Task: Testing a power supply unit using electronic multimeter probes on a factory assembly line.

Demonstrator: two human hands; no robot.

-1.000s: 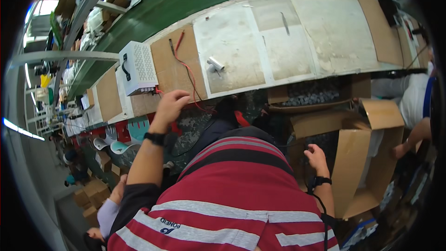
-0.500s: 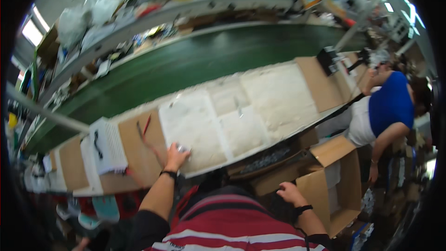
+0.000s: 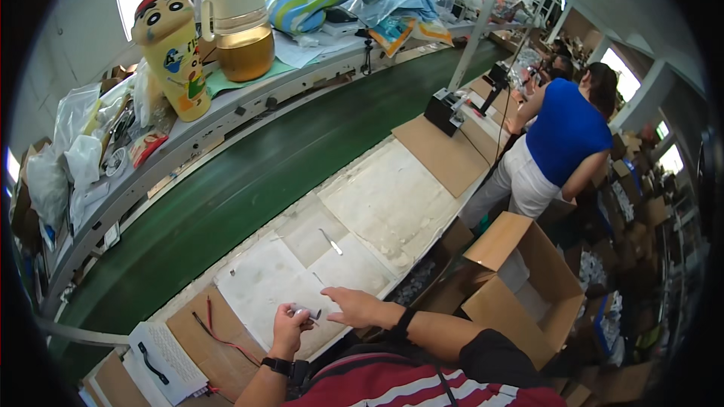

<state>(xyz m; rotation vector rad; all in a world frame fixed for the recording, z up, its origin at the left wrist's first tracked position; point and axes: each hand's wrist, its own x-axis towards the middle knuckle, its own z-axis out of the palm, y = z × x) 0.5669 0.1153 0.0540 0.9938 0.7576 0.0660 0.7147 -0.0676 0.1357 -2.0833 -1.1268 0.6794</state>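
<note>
Pinched in my left hand [image 3: 288, 330] is a small silver-grey cylindrical part [image 3: 308, 313], held just above the near edge of the pale worktop [image 3: 260, 286]. Its exact kind is too small to make out. My right hand [image 3: 356, 307] reaches in from the right, its fingers apart and nothing in them, close to the part's end. Beyond the hands, metal tweezers [image 3: 330, 242] lie on the white covering. To the left, red and black wire leads [image 3: 210, 324] rest on a brown cardboard sheet [image 3: 185, 322].
A green conveyor belt [image 3: 249, 196] runs behind the worktop. An open cardboard box [image 3: 494, 309] stands at my right, near a person in blue [image 3: 567, 132]. The shelf across the belt holds a jug [image 3: 243, 53] and a yellow cartoon tumbler [image 3: 175, 60]. White papers [image 3: 164, 358] lie at left.
My right hand has come up from beside the box to the left hand. The left hand has lifted the small part off the worktop edge. My view has tilted up and turned right.
</note>
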